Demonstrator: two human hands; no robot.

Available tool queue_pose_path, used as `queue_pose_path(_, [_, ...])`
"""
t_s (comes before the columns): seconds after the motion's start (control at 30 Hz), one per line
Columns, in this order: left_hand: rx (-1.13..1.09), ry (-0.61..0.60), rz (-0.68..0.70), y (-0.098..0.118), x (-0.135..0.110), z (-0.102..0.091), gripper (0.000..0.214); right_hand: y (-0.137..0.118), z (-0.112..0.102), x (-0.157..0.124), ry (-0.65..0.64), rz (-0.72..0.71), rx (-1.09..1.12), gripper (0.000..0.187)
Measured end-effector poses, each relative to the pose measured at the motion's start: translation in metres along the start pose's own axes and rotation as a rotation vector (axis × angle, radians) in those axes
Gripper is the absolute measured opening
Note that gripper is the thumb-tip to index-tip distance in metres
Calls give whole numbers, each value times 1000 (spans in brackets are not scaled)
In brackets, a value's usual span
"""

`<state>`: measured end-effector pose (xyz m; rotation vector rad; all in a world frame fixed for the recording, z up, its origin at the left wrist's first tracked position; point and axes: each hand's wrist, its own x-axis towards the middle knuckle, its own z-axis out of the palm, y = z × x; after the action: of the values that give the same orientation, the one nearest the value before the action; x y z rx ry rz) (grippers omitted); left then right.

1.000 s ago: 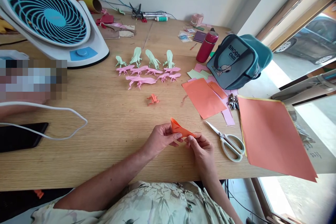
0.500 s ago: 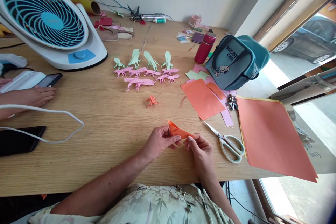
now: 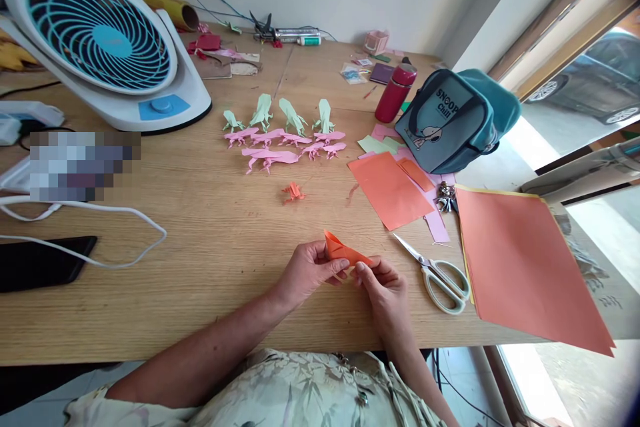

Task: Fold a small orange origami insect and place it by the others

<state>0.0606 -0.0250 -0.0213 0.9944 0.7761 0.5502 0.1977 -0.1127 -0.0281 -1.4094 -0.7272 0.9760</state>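
Between my two hands is a small folded piece of orange paper [image 3: 344,250], held just above the table near its front edge. My left hand [image 3: 313,268] pinches its left end, thumb in front and fingers behind. At the right end, my right hand [image 3: 387,287] grips the lower corner between thumb and fingers. An orange origami frog [image 3: 294,191] sits on the table beyond my hands. Behind it stand several pink origami figures [image 3: 273,157] and several pale green ones [image 3: 261,112]. White-handled scissors [image 3: 440,277] lie to the right of my right hand.
Large orange sheets [image 3: 530,267] lie at the right, with a smaller orange sheet [image 3: 390,190] and scraps nearby. A blue-grey bag [image 3: 450,120] and red bottle [image 3: 396,93] stand behind. On the left are a fan [image 3: 110,40], a white cable [image 3: 135,212] and a black phone [image 3: 47,263].
The view has shifted slightly, so everything sits a little further right. Another person's hands at the left are no longer visible; a blurred patch covers that spot. My grip on the orange paper is unchanged.
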Motion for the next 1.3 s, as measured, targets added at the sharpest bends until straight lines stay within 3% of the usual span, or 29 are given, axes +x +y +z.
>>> queue_pose_path(0.5, [80,-161,31,7,6,-18,44,2,-10,2,-23,18,-41,29])
queue_pose_path(0.73, [127,-262,1,9,7,-20,41,2,-17,7,-106,36,-83,30])
queue_pose_path(1.07, [265,-107,129,10,4,-12,28,0,-12,12,-228,-36,-83,24])
queue_pose_path(1.3, [195,-59,166,14,4,-12,19,-4,4,20,-247,-58,-59,26])
